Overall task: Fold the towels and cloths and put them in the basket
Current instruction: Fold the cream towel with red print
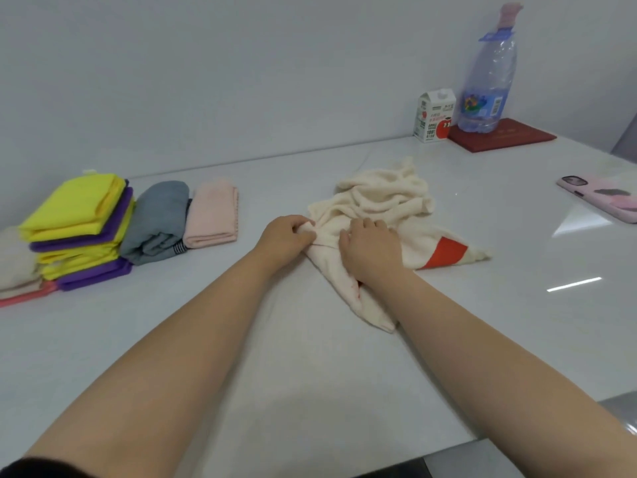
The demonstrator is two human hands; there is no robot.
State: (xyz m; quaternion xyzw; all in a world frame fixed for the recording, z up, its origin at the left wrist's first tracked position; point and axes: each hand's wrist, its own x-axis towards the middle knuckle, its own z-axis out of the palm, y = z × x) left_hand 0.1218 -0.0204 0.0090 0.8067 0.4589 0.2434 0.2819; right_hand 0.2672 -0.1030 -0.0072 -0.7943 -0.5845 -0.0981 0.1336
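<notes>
At the far left of the white table [241,339] lies a folded beige towel [13,260], cut by the picture's edge. Just beside it stands a stack of folded yellow and purple cloths [79,229]. Next to the stack lies a folded grey towel [158,222], and touching that one a folded pink towel [213,215].

Your left arm reaches forward from the lower left corner, bare and almost straight. Your left hand [287,236] lies knuckles up at the left edge of the cream towel [382,198], with fingers and thumb curled together and pinching a bit of the cloth.

The cream towel is unfolded and crumpled in the middle of the table, well apart from the folded pile. One corner points toward you, and an orange patch [448,255] shows on its right side.

Your right arm comes from the lower right, and your right hand [370,251] rests palm down on the towel, close to the left hand. Its fingers are bent and narrow. They seem to gather a fold, but the fingertips are hidden, so I cannot tell if they really hold it.

At the back right, against the wall, stand a small carton [432,115] and a clear plastic bottle [487,84]; the bottle stands on a dark red book [503,136]. A phone in a pink case [599,198] lies at the right edge.
</notes>
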